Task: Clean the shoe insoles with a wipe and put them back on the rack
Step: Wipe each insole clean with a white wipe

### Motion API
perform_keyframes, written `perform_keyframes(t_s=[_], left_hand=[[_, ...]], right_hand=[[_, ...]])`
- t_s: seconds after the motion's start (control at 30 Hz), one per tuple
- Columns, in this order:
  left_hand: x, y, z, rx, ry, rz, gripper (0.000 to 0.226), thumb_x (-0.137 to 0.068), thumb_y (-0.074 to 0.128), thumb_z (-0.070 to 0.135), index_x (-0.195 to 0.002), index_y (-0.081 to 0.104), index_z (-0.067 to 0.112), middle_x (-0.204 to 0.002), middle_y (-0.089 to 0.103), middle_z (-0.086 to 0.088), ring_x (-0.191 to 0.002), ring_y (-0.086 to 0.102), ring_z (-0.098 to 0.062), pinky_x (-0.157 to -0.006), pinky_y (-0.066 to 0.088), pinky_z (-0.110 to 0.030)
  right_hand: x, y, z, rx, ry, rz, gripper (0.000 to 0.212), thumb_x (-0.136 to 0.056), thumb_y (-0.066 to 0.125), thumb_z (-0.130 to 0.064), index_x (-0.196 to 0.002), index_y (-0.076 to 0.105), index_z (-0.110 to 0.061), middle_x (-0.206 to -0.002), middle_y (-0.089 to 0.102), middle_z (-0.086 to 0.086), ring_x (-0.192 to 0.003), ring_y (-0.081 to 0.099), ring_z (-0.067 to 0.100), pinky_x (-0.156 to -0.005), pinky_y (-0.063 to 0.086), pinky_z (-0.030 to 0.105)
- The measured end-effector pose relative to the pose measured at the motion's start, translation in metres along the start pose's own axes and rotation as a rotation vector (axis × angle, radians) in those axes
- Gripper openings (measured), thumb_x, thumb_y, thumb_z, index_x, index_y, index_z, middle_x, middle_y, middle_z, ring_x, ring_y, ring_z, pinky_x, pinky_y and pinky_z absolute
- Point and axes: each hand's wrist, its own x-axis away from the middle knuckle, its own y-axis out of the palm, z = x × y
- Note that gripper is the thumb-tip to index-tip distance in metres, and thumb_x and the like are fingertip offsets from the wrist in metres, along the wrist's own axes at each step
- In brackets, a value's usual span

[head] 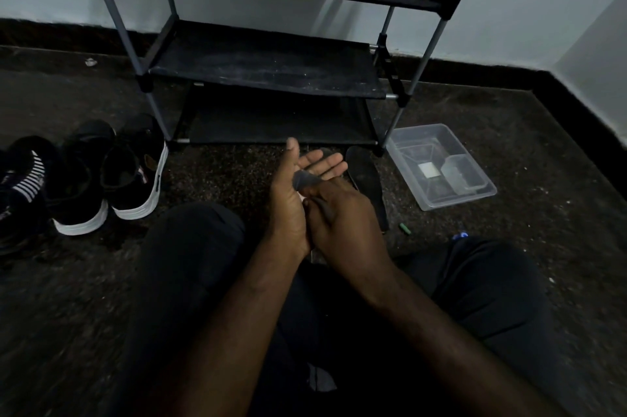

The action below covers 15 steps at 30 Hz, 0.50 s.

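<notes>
Wiping seems midway: the open left hand [291, 203] backs a grey insole [305, 179], while the right hand [342, 218] grip is unclear. A second insole [368, 179] lies on the floor, not yet on the rack [264, 68].

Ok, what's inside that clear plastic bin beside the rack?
Inside the clear bin lie a small white square and a smaller clear tub. Nothing covers them, though what the tub holds is too dim to tell.
</notes>
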Motion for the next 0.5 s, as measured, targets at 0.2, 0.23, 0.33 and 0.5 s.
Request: perform_keyframes(t_s=[0.2, 0.23, 0.33, 0.5], left_hand=[[-0.001, -0.003, 0.0, 0.074, -0.042, -0.071, 0.043, -0.1, 0.04, 0.044, -0.108, 0.056, 0.004, -0.097, 0.069, -0.022, -0.091, 0.07, -0.032, -0.086, 0.056, -0.043], [-0.002, -0.003, 0.0, 0.076, -0.048, -0.077, 0.045, -0.101, 0.037, 0.045, -0.108, 0.056, 0.005, -0.097, 0.07, -0.022, -0.089, 0.07, -0.031, -0.086, 0.055, -0.042], [-0.003, -0.002, -0.001, 0.04, -0.038, -0.088, 0.048, -0.102, 0.032, 0.046, -0.109, 0.056, 0.005, -0.099, 0.071, -0.021, -0.09, 0.07, -0.029, -0.085, 0.054, -0.04], [-0.003, -0.006, 0.0, 0.051, -0.035, -0.099, 0.054, -0.101, 0.031, 0.05, -0.115, 0.056, 0.005, -0.102, 0.071, -0.022, -0.093, 0.07, -0.029, -0.084, 0.057, -0.04]], right_hand=[[-0.003, -0.014, 0.007, 0.056, -0.085, -0.103, 0.021, -0.088, 0.059, -0.012, -0.105, 0.072, -0.016, -0.105, 0.067, 0.002, -0.09, 0.063, 0.015, -0.076, 0.053, 0.036], [-0.006, -0.017, 0.011, 0.112, -0.081, -0.088, 0.021, -0.089, 0.059, -0.015, -0.104, 0.072, -0.018, -0.104, 0.067, 0.002, -0.089, 0.064, 0.018, -0.074, 0.054, 0.039], [-0.015, -0.022, 0.017, 0.256, 0.003, -0.022, 0.02, -0.091, 0.057, -0.019, -0.103, 0.073, -0.02, -0.101, 0.065, 0.003, -0.084, 0.064, 0.023, -0.07, 0.054, 0.043], [-0.003, -0.018, -0.001, 0.038, -0.12, -0.149, 0.021, -0.089, 0.059, -0.014, -0.104, 0.074, -0.015, -0.104, 0.067, 0.003, -0.091, 0.064, 0.016, -0.077, 0.055, 0.037]])
